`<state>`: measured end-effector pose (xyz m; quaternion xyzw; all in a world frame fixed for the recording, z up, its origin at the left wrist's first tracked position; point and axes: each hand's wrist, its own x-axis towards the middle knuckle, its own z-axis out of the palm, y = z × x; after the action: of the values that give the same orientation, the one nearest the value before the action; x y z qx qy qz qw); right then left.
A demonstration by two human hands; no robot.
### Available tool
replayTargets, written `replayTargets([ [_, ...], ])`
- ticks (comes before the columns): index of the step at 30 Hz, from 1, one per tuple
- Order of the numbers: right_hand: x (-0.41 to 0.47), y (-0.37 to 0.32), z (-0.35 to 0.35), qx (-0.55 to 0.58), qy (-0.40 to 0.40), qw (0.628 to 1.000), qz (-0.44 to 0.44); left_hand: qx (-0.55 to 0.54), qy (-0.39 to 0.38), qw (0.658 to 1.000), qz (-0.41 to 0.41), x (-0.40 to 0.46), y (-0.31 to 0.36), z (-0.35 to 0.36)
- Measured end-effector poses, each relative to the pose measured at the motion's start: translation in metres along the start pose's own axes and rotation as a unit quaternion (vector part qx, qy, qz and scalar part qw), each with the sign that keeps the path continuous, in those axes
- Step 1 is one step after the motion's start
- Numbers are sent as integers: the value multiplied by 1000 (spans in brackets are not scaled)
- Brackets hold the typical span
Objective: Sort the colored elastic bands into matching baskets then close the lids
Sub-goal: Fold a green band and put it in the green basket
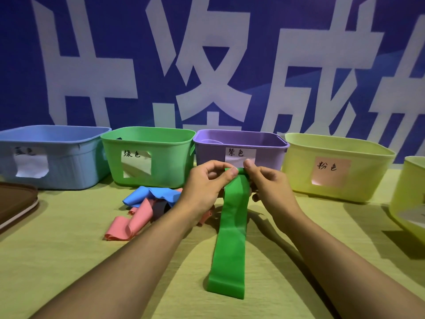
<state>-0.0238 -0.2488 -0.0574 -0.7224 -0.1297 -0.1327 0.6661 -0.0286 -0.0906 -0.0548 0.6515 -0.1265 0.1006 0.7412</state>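
From the head camera, both hands are up in front of the purple basket [241, 143]. The left hand [204, 183] and the right hand [268, 183] each pinch the top end of the green band [230, 229] between thumb and fingers. The band hangs down toward six o'clock, and its low end looks to lie on the yellow-green table cloth [69, 261].

The green basket [147, 157] stands at about ten o'clock from the hands, just beside the purple one. I think the step now is putting the green band away. Next the hands need to carry it left and up over the green rim, then let go.

A heap of blue, pink and dark bands [147, 203] waits at nine o'clock from the hands. The blue basket [55, 157] and a yellow basket [335, 166] stand open too. No lid is on yet.
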Motion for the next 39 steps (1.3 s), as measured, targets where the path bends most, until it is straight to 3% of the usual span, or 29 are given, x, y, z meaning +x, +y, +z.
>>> replayTargets([
  [16, 3, 4, -2, 32, -11, 999, -2, -36, -4, 999, -9, 0, 0, -3],
  [22, 3, 3, -2, 35, -18, 999, -7, -99, 9, 995, -17, 1, 4, -1],
  [32, 3, 3, -2, 58, -36, 998, -19, -25, 45, 998, 22, 1, 3, -2],
  [39, -4, -5, 0, 64, -75, 993, 68, -2, 63, 996, 57, 3, 1, -3],
])
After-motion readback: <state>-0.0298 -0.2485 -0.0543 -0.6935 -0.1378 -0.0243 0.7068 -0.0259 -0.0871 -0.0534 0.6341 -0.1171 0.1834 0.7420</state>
